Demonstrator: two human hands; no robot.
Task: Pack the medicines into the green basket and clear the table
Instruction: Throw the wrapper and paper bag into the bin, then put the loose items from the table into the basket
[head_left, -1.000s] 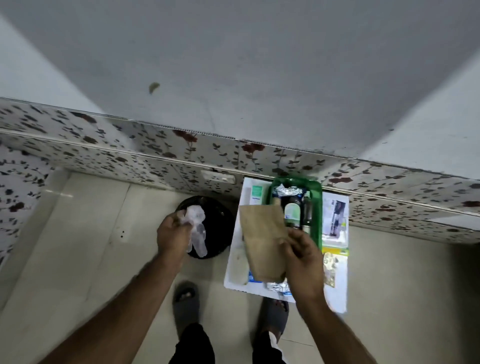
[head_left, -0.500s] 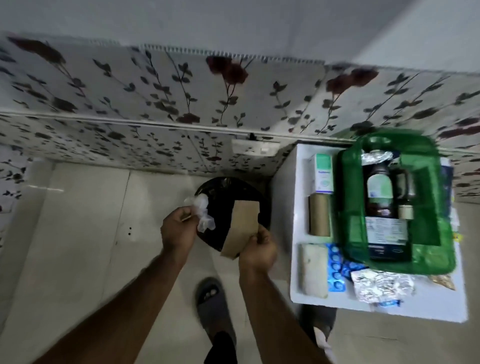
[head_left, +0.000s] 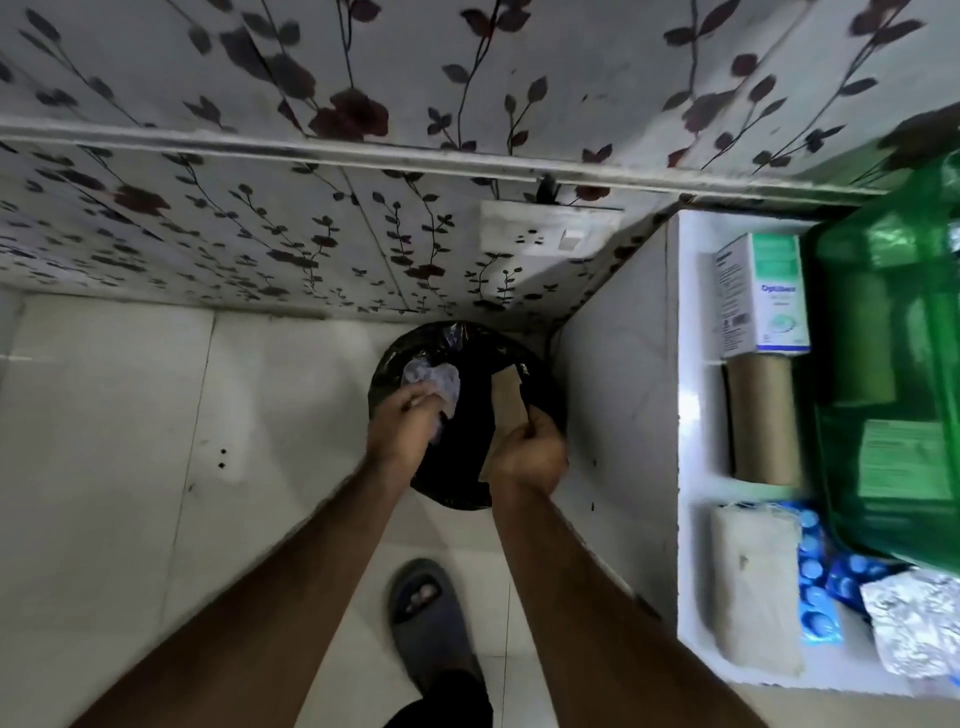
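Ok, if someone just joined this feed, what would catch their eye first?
Both hands over the black-lined bin on the floor at centre: the left hand clutches crumpled clear plastic, the right hand a brown paper bag. At right, the bright green basket sits on the white table, with medicine packs beside it.

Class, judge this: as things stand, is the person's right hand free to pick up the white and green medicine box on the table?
Probably not yet. The right hand grips a brown paper bag over the black bin; nothing covers the medicine box.
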